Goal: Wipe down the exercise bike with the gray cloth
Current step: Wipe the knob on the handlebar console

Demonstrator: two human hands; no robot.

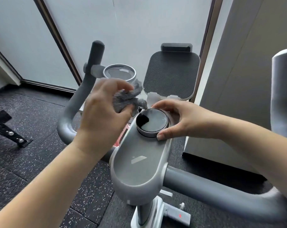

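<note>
The exercise bike's grey console [139, 163] fills the middle of the head view, with a round black dial [151, 120] at its far end. My right hand [177, 119] grips the dial's rim, thumb on the near side and fingers on the far side. My left hand [103, 112] hovers just left of the dial, bunching the gray cloth [128, 97] between its fingers. The cloth hangs close to the dial's far-left edge. Behind the dial stands a dark mesh tablet holder [171, 74].
A round cup holder [119, 72] sits behind my left hand. Grey handlebars curve up at the left [90, 69] and the right [282, 89]. Black speckled rubber floor [40, 129] lies below, with a black metal frame [6, 127] at the far left. Frosted glass panels stand behind.
</note>
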